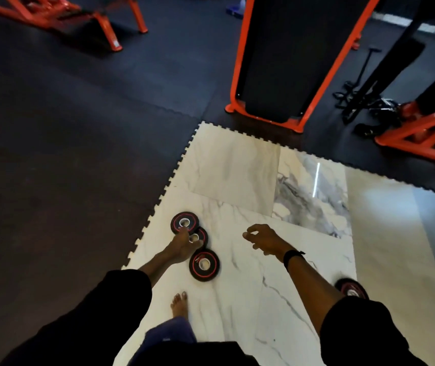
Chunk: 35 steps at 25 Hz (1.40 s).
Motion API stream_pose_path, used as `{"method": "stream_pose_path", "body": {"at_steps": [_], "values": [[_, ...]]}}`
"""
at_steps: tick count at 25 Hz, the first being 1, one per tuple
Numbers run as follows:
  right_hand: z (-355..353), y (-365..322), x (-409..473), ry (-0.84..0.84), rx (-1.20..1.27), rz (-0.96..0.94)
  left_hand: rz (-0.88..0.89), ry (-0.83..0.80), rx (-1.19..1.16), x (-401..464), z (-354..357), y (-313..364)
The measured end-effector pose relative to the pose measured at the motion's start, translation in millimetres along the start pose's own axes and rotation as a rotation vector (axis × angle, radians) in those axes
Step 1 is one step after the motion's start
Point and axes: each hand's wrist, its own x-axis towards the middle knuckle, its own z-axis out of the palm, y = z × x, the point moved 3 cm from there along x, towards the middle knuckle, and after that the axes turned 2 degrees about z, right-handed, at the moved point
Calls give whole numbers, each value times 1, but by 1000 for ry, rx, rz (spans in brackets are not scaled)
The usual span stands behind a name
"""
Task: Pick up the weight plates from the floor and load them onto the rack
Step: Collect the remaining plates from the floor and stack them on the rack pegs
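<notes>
Three small black weight plates with red rings lie close together on the white marble floor. The far plate [184,222] and the near plate [204,265] show fully. My left hand [183,245] reaches over the middle plate [202,235], fingers spread and touching it, and hides much of it. A further plate [351,288] lies at the right, partly hidden behind my right arm. My right hand [262,239] hovers above the marble to the right of the group, fingers loosely curled, holding nothing. No plate rack can be told apart among the frames.
Dark rubber mat [65,154] borders the marble floor [250,180] with a jigsaw edge. An orange-framed machine [290,62] stands ahead, more orange frames [422,133] at right and at the top left. My bare foot [180,303] stands on the marble.
</notes>
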Motion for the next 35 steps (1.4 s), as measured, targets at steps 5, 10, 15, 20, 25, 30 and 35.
{"method": "stream_pose_path", "body": {"at_steps": [5, 10, 15, 20, 25, 30, 35], "values": [[-1, -74, 55, -13, -31, -5, -98, 55, -109, 48, -57, 3], [2, -116, 110, -138, -107, 15, -158, 95, -166, 87, -83, 2], [-1, -155, 193, -251, -201, -18, -233, 151, -213, 141, -101, -2], [-8, -182, 297, -354, -274, -92, -377, 229, -250, 213, -109, -3], [-7, -171, 377, -468, -280, 18, -564, 225, -333, 274, -99, -10], [66, -96, 515, -421, -220, 144, -619, 173, -227, 397, -36, -148], [209, 27, 677, -372, -249, 256, -867, 130, 15, 550, 58, -348]]}}
